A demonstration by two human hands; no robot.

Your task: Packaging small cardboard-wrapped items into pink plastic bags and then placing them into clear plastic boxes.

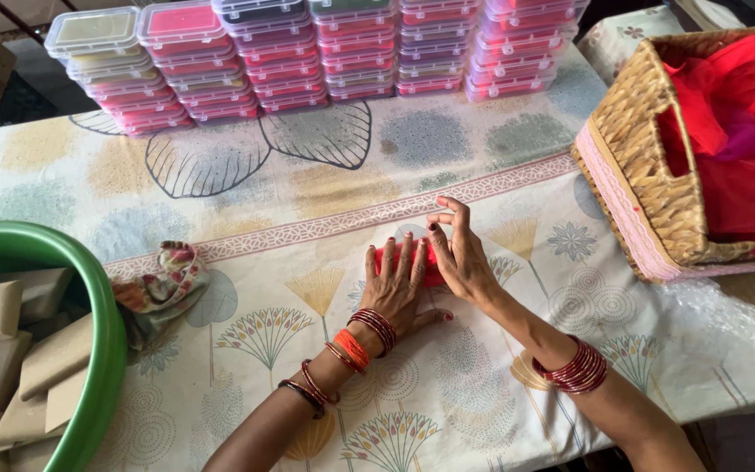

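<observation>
the left hand [398,281] lies flat on a red bundle [430,262], fingers spread; the right hand [456,253] touches its right end, fingers loose, the bundle running left to right.

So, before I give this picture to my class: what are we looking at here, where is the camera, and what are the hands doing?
The one picture comes from a camera on a person's head, looking down at their own bare hands; there is no machine. The left hand lies flat on a small red, fuzzy-looking bundle on the patterned tablecloth, and the right hand touches it from the side. Around them: stacks of lidded plastic boxes, a wicker basket of red fabric, a green tub of brown packets, and a floral cloth.
</observation>
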